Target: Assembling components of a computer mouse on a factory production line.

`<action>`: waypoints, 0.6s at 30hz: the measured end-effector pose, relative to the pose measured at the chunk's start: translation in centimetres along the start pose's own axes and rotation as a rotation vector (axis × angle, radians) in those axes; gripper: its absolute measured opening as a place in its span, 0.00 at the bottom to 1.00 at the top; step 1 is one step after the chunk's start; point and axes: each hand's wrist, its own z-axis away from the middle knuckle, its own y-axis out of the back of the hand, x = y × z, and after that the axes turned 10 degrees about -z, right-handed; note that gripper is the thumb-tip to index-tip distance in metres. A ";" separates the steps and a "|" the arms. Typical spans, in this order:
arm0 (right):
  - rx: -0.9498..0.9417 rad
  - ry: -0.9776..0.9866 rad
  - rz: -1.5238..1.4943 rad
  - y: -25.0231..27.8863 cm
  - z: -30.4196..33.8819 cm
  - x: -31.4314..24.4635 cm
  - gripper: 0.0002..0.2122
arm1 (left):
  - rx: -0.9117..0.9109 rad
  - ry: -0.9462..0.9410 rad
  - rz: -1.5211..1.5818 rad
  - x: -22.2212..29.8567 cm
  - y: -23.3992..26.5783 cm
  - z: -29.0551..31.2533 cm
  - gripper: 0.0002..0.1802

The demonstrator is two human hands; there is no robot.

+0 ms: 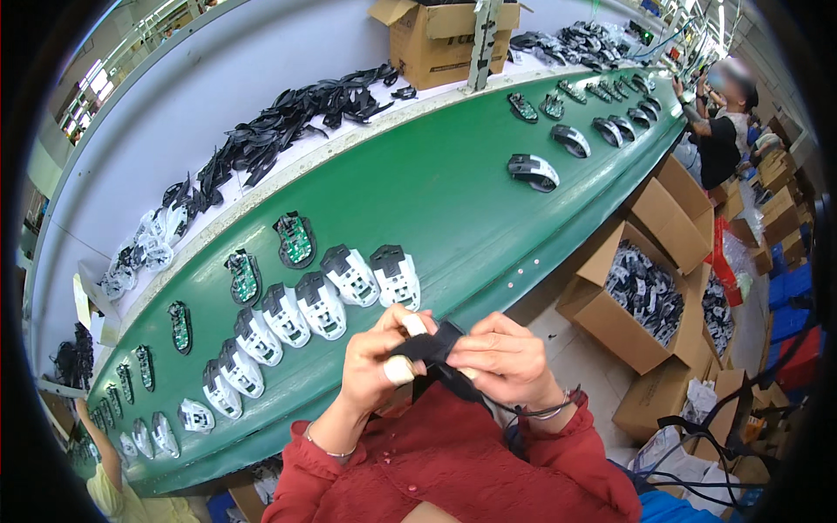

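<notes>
Above the belt's near edge, my left hand (368, 368) and my right hand (513, 362) meet on a black strap-like piece (425, 349). The fingers of both hands are closed on it, so part of its shape is hidden. Pale covers wrap some fingertips of my left hand. A thin black cord (532, 411) runs by my right wrist. Just beyond my left hand, white-and-black computer mouse shells (398, 277) stand in a slanting row on the green belt (436, 209). Behind them lie mouse bases with green circuit boards (296, 240).
A heap of black plastic parts (270, 131) lines the far ledge beside a cardboard box (436, 44). More shells (534, 173) sit farther right. Open cartons of parts (645, 292) stand on the floor at right. Other people work at the far right (724, 131) and lower left (109, 475).
</notes>
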 end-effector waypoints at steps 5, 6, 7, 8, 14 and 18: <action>0.239 -0.436 -0.531 0.6 -0.8 1.7 0.13 | 0.064 0.171 0.545 -0.6 -0.3 0.7 0.11; 0.241 -0.438 -0.533 0.4 -1.2 2.0 0.13 | 0.042 0.169 0.579 -1.0 0.0 0.8 0.12; 0.075 -0.464 -0.538 0.3 -1.6 2.4 0.13 | 0.022 0.166 0.612 -1.3 0.2 0.9 0.13; -0.095 -0.485 -0.541 0.1 -1.9 2.6 0.14 | 0.027 0.163 0.609 -1.4 0.5 1.0 0.13; -0.083 -0.397 -0.534 -1.4 -1.2 2.5 0.11 | -0.118 0.218 0.361 0.8 1.0 1.4 0.14; 0.107 -0.424 -0.416 -2.8 -0.9 1.8 0.11 | 0.085 0.312 -0.067 1.5 0.5 2.0 0.07</action>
